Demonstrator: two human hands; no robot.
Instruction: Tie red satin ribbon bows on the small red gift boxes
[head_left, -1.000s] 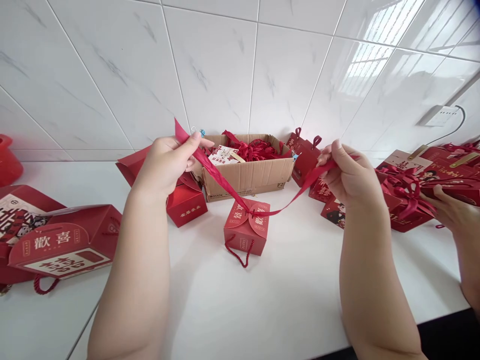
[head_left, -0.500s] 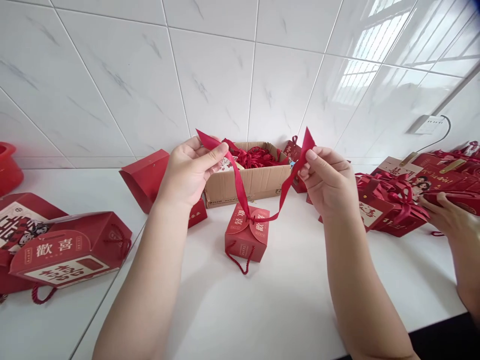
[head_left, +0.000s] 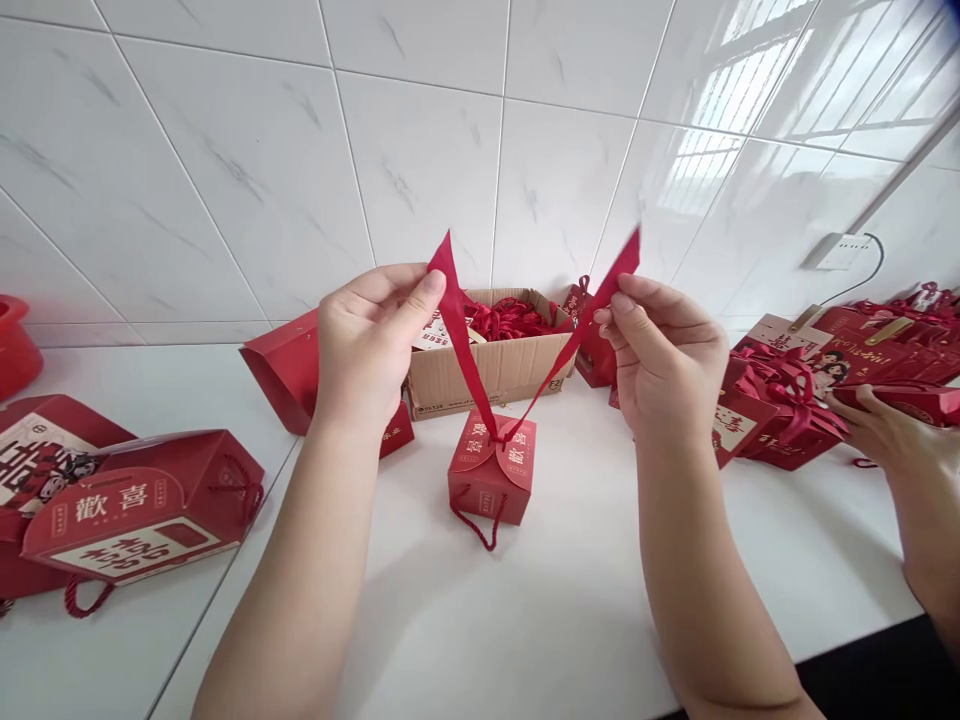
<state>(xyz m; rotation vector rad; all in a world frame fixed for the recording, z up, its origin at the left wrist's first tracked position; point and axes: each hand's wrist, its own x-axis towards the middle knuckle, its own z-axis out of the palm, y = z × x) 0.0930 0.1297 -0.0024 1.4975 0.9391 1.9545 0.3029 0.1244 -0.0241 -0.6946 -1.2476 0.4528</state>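
Note:
A small red gift box (head_left: pixel 491 470) with a cord handle stands on the white counter (head_left: pixel 525 600). A red ribbon (head_left: pixel 469 350) runs through its top and rises in a V to both hands. My left hand (head_left: pixel 371 340) pinches the left ribbon end between thumb and fingers. The right end is pinched in my right hand (head_left: pixel 660 355). Both ribbon tips stick up above the fingers.
An open cardboard box (head_left: pixel 495 365) of red ribbons sits behind the small box. Larger red gift boxes (head_left: pixel 135 505) lie at the left, and a flat red bag (head_left: pixel 289 365) is behind my left hand. At the right, another person's hand (head_left: pixel 892 430) touches tied red boxes (head_left: pixel 787 415). A tiled wall rises behind the counter.
Both hands have drawn closer together and lifted, so the ribbon ends now point upward in a steeper V. The small box stays in place.

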